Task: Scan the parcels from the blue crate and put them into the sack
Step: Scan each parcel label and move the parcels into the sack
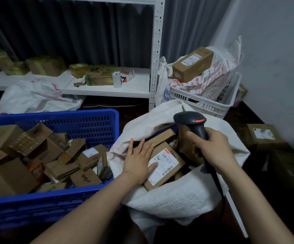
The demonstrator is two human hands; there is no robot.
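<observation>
Partway through: sack (169, 196) part-filled, blue crate (37, 205) heaped.
Left grip (139, 159), fingers spread flat, rests on a labelled parcel (165, 164) inside the sack, at 3 o'clock from the crate; right grip (213, 147) wraps the scanner (193, 124); many parcels (7, 176) await scanning.

A parcel-sorting storeroom.
Labelled cardboard parcels (8, 175) heap a blue crate (82, 122) beside an open white woven sack (169, 196) holding more; a handheld barcode scanner (190, 120) is out over the sack. A white metal shelving rack (157, 50) carries further boxes (45, 66) before a dark curtain (72, 32), a white crate (204, 104) is stuffed with printed sacks (216, 76), and another labelled box (264, 134) sits on the floor (239, 115) by the wall (274, 50).
</observation>
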